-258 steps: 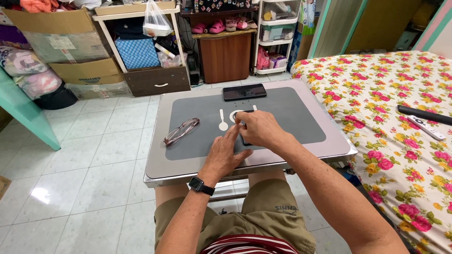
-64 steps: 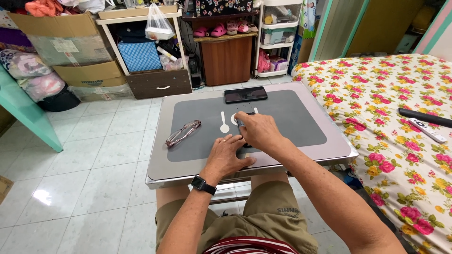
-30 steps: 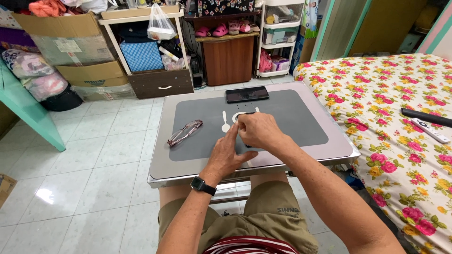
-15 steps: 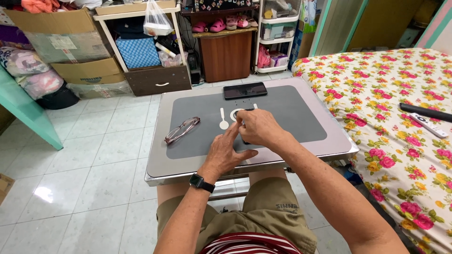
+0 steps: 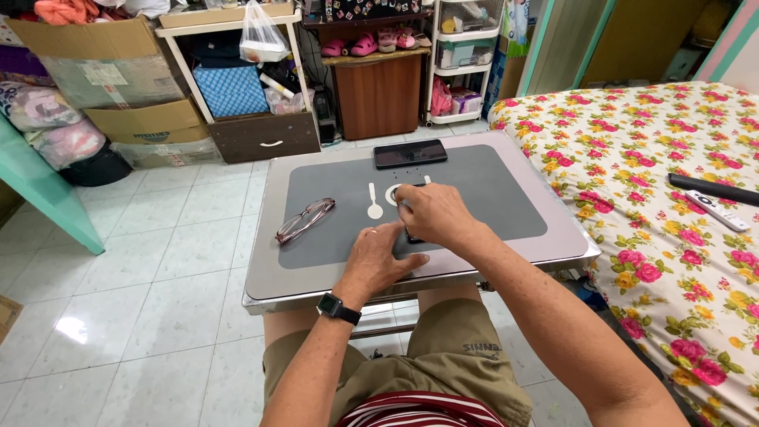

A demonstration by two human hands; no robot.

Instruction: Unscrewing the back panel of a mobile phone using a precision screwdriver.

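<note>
My left hand (image 5: 381, 258) lies on the dark mat of a small grey folding table (image 5: 316, 289), fingers bent and pressing down beside a small dark object (image 5: 413, 236) that my right hand mostly hides. My right hand (image 5: 433, 212) is curled over that object, fingertips pinched at its upper left near a white ring (image 5: 390, 194). A small white spoon-shaped tool (image 5: 374, 202) lies just left of the ring. Folded glasses (image 5: 304, 220) rest further left on the mat. A black phone (image 5: 409, 153) lies flat at the table's far edge.
A bed with a floral sheet (image 5: 656, 198) stands at the right, with two remote controls (image 5: 715, 198) on it. Beyond the table are a wooden cabinet (image 5: 378, 95), shelves, cardboard boxes (image 5: 103, 79) and plastic drawers. White floor tiles lie to the left.
Both hands stay over the same spot on the mat. The fingers shifted slightly on the small dark object; glasses, white tool and phone have not moved.
</note>
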